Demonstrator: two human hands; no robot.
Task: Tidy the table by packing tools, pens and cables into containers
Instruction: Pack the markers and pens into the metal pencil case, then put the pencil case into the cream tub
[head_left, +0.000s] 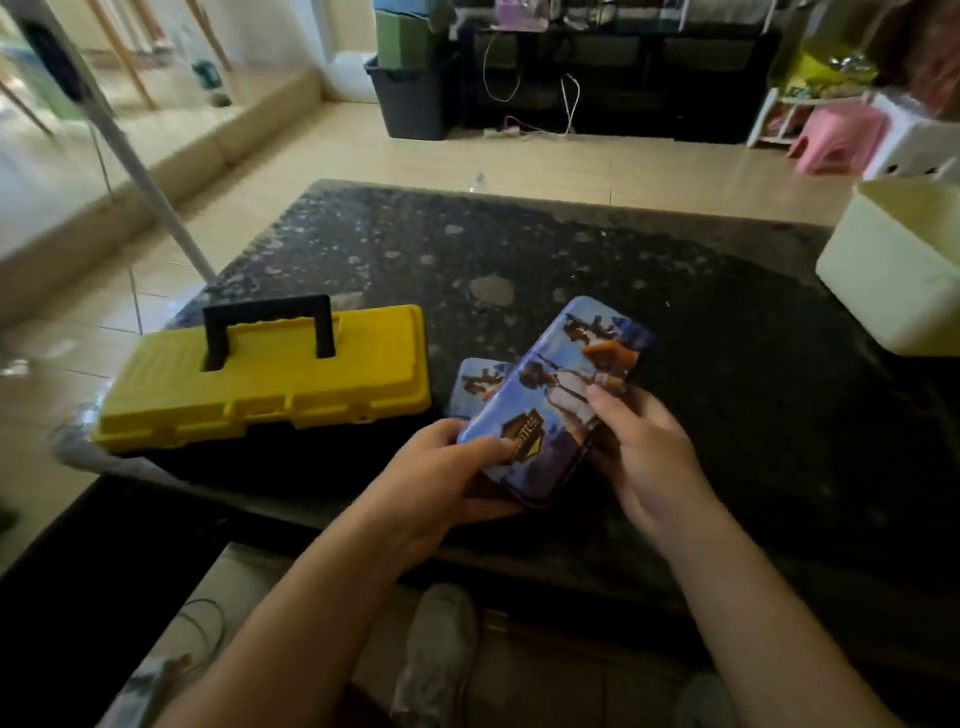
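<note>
Stone table: left hand, right hand hold case.

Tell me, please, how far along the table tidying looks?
Mostly done, it seems: the yellow toolbox sits closed and no loose tools, pens or cables show on the table. In hand: the left hand and right hand both hold the blue printed tin, tilted over a matching blue piece. Left: probably closing it; what the cream bin holds is hidden.
</note>
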